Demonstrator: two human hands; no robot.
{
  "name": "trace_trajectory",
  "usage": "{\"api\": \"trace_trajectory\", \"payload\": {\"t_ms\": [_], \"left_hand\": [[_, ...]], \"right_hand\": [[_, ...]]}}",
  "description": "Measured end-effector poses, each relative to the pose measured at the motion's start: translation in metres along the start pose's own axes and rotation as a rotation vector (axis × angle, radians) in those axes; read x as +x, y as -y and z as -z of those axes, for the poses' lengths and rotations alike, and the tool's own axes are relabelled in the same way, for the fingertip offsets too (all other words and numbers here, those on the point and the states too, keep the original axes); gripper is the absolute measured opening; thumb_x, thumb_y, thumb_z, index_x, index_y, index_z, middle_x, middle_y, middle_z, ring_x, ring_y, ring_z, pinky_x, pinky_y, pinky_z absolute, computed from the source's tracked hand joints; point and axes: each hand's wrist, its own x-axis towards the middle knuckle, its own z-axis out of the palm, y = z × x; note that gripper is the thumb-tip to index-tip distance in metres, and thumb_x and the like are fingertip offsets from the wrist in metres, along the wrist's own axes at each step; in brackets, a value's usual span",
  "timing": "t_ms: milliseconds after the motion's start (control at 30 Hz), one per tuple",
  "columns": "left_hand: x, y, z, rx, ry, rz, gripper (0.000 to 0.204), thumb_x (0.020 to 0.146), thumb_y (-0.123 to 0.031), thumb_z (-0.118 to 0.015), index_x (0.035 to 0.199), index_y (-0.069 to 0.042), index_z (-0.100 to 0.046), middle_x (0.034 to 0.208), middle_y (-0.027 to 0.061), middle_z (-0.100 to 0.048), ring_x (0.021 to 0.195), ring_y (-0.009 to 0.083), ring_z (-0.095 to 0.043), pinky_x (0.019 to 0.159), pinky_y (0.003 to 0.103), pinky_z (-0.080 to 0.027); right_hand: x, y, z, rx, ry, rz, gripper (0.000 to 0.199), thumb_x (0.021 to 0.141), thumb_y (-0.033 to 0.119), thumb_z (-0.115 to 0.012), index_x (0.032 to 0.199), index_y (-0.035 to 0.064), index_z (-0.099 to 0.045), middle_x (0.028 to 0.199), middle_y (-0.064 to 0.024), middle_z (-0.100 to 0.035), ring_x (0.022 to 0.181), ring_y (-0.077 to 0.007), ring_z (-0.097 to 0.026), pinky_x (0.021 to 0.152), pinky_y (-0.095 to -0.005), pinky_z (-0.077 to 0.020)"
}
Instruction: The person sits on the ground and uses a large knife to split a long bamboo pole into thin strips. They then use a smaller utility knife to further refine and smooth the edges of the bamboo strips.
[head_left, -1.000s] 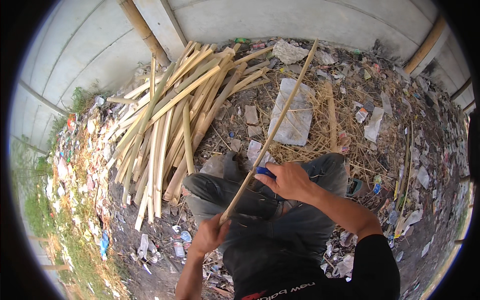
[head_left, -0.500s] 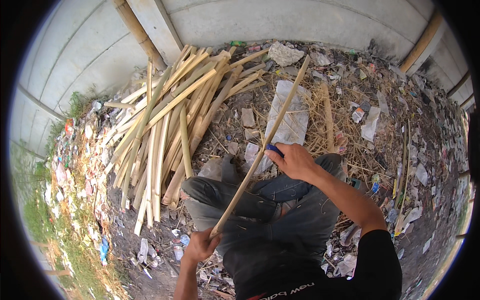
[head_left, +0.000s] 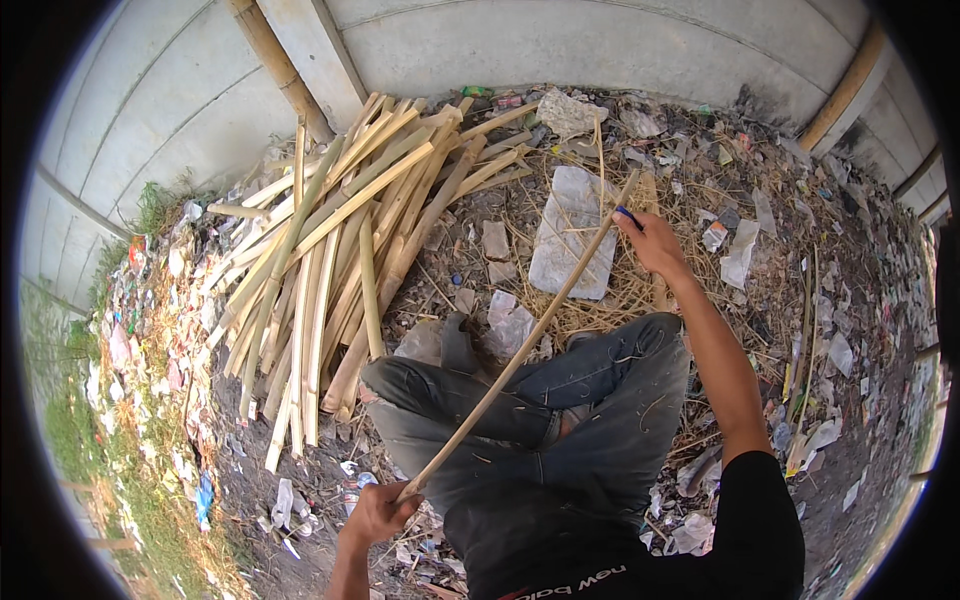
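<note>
A long bamboo strip (head_left: 512, 368) slants across my crossed legs, its near end in my left hand (head_left: 376, 512), which is closed around it. My right hand (head_left: 652, 245) is closed on a blue-handled knife (head_left: 629, 217), held against the strip close to its far end. The blade is hidden from sight. A thin pale shaving (head_left: 601, 160) rises from the strip beside the knife. My dark jeans (head_left: 590, 400), dotted with small shavings, lie under the strip.
To the left lies a large heap of split bamboo strips (head_left: 340, 240). Ahead are a flat pale slab (head_left: 572, 250), straw-like shavings (head_left: 625, 300) and a rock (head_left: 570, 113). A concrete wall (head_left: 600, 45) stands behind. Litter (head_left: 740, 250) covers the ground around me.
My right hand has slid the knife away from me along the strip toward its far end, lifting a long shaving. My left hand has drawn slightly back and the strip's far end has dropped rightward.
</note>
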Motion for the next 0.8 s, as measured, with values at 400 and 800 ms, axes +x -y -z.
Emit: {"api": "trace_trajectory", "payload": {"t_ms": [400,800], "left_hand": [[-0.002,0.026,0.005,-0.093,0.029,0.108,0.025,0.093,-0.022,-0.075,0.108,-0.003,-0.082,0.062,0.0073,-0.067,0.052,0.0102,-0.06,0.049,0.032,-0.047],[-0.008,0.046,0.003,-0.169,0.007,0.083,0.024,0.092,-0.02,-0.077,0.108,-0.003,-0.082,0.058,0.0032,-0.064,0.052,0.007,-0.057,0.048,0.028,-0.043]], "right_hand": [[-0.013,-0.007,-0.009,-0.265,-0.235,0.303,0.046,0.102,0.054,-0.063,0.098,0.0097,-0.072,0.071,-0.0105,-0.067,0.064,-0.0338,-0.066,0.062,-0.0456,-0.0521],[-0.025,-0.001,-0.021,0.271,-0.369,0.763,0.033,0.083,0.02,-0.089,0.107,0.0056,-0.072,0.079,-0.0054,-0.061,0.07,-0.0165,-0.059,0.065,-0.032,-0.0488]]}}
